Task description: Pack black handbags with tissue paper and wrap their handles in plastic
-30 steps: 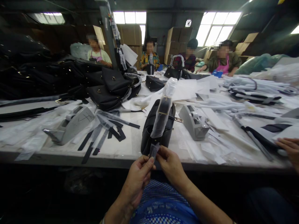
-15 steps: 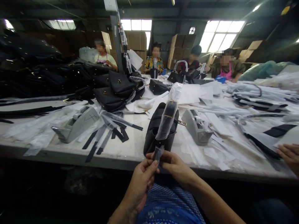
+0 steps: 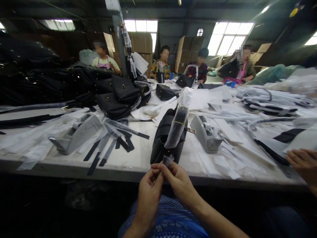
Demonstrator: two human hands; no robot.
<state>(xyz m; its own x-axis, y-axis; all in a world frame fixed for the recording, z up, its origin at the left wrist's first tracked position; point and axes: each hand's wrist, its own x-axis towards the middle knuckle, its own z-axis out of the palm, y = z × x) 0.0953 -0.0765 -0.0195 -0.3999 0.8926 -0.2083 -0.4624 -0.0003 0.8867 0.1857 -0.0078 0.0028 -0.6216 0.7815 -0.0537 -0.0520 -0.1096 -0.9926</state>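
Note:
A black handbag lies on the white table just in front of me, its strap wrapped in a clear plastic sleeve. My left hand and my right hand meet below the bag at the table's near edge. Both pinch the loose lower end of the plastic sleeve between thumb and fingers.
Two grey tape dispensers flank the bag, with black strap pieces and plastic wrappers scattered about. A pile of black bags fills the left. A co-worker's hand rests at the right. Several people sit at the far side.
My hands have drawn together and slightly down, and the sleeve's end is now folded shorter between my fingertips. The camera view shifted a little.

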